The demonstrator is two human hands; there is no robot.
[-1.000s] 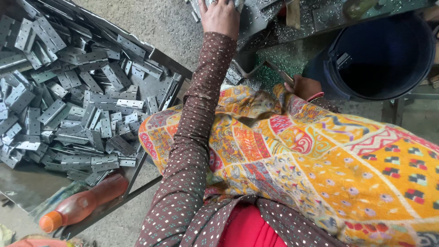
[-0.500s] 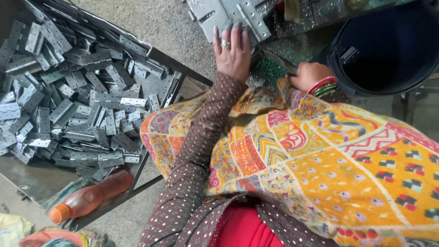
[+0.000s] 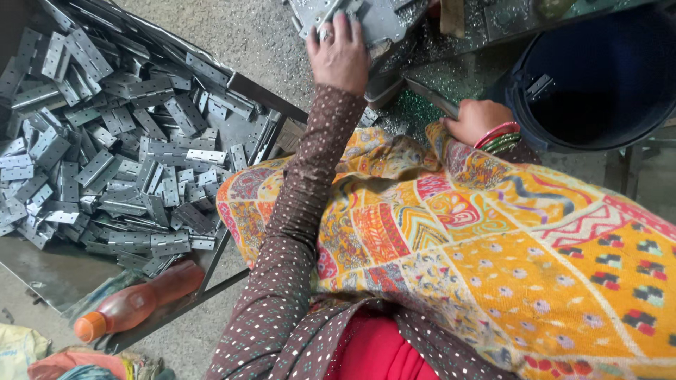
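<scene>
My left hand (image 3: pixel 341 60) reaches forward in a brown dotted sleeve. Its fingers lie over a grey metal hinge (image 3: pixel 380 21) on the work surface at the top of the view, and a ring shows on one finger. My right hand (image 3: pixel 477 119), with red and green bangles at the wrist, is closed around a grey metal lever (image 3: pixel 427 95) that slants up to the left. A yellow patterned cloth (image 3: pixel 493 246) covers my lap below both hands.
A dark metal tray (image 3: pixel 262 91) on the left holds a heap of several grey hinges (image 3: pixel 105 148). An orange bottle (image 3: pixel 134 306) lies at the tray's near edge. A dark blue bucket (image 3: pixel 598 77) stands at the upper right. Green-speckled metal filings lie near the lever.
My left hand came back from the top edge and now rests on the hinge with its fingers together. My right hand has come fully into view on the lever.
</scene>
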